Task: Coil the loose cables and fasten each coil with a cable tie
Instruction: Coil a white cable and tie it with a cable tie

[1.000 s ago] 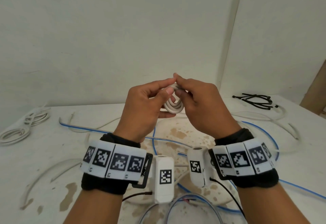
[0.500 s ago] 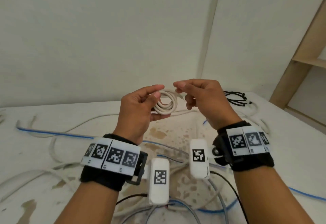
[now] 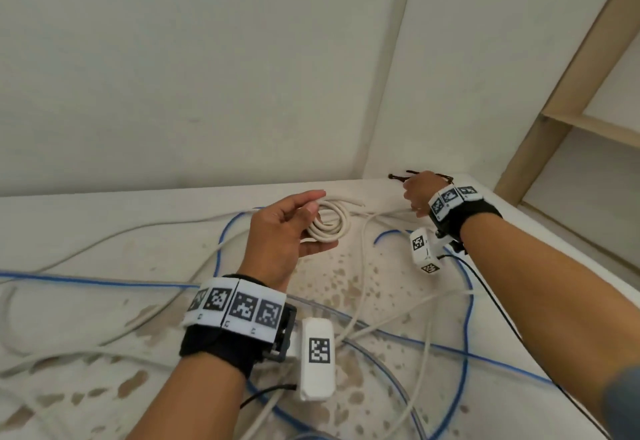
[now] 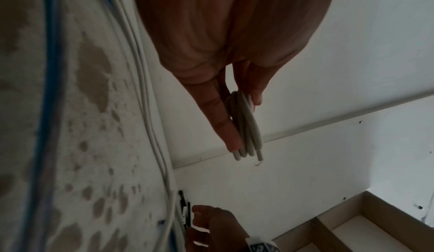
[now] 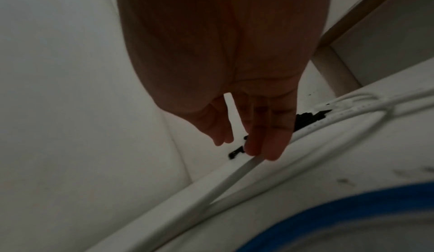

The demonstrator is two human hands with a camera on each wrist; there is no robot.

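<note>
A person's left hand [image 3: 282,231] holds a small white coil [image 3: 329,221] of cable above a stained white table [image 3: 86,231], thumb and fingers pinching its loops, one cut end sticking out and no tie on it yet. The right hand [image 3: 420,193] reaches to the far corner, its fingers straight and close together over a bunch of black cable ties [image 5: 310,118], gripping nothing that shows. So one coil looks wound but unfastened, while several loose white cables [image 3: 360,301] and a blue cable [image 3: 464,318] lie sprawled and uncoiled across the table.
</note>
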